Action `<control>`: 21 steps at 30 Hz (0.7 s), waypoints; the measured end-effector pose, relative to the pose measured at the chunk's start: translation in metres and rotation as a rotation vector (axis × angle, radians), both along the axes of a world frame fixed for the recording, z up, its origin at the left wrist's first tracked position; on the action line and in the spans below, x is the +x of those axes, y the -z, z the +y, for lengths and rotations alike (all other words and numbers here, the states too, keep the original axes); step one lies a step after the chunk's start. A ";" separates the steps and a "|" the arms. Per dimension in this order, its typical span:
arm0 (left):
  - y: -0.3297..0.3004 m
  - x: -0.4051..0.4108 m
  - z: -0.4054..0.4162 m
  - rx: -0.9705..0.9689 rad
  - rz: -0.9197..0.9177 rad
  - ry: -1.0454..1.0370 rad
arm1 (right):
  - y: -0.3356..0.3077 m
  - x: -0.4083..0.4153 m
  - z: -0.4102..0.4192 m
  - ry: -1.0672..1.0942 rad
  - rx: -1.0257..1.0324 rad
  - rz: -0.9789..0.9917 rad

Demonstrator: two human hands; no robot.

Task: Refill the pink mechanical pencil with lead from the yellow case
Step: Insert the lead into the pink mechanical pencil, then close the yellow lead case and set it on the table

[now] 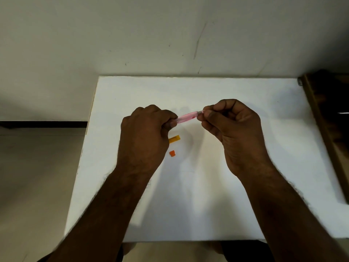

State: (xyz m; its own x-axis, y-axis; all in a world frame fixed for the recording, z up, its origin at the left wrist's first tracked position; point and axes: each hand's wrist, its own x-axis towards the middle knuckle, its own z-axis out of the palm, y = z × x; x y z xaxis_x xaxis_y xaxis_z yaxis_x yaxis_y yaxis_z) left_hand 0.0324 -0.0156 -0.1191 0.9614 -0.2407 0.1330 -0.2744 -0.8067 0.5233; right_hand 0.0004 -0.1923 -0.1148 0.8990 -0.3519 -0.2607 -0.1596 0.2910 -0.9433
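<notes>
From the head view, we see the pink mechanical pencil held in the air at frame centre, its long axis running lower left to upper right. Our left hand is clamped around its lower-left end; our right hand pinches the grey upper-right end between thumb and fingers. So the right hand is the one at the cap end, and we judge that end is where the work happens next. The barrel looks translucent pink. Below it on the white board, the yellow case lies half hidden by the left hand, an orange cap just beneath it.
</notes>
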 end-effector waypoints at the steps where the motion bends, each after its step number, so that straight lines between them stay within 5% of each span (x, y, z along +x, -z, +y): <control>1: 0.000 0.000 0.000 -0.003 -0.001 0.001 | 0.000 0.000 0.000 -0.004 -0.010 -0.002; 16: 0.006 0.000 0.000 -0.009 0.004 0.017 | 0.000 -0.001 0.001 -0.033 -0.108 0.037; 21: 0.003 -0.007 -0.010 -0.340 0.222 -0.078 | 0.000 -0.001 0.002 -0.043 0.035 0.082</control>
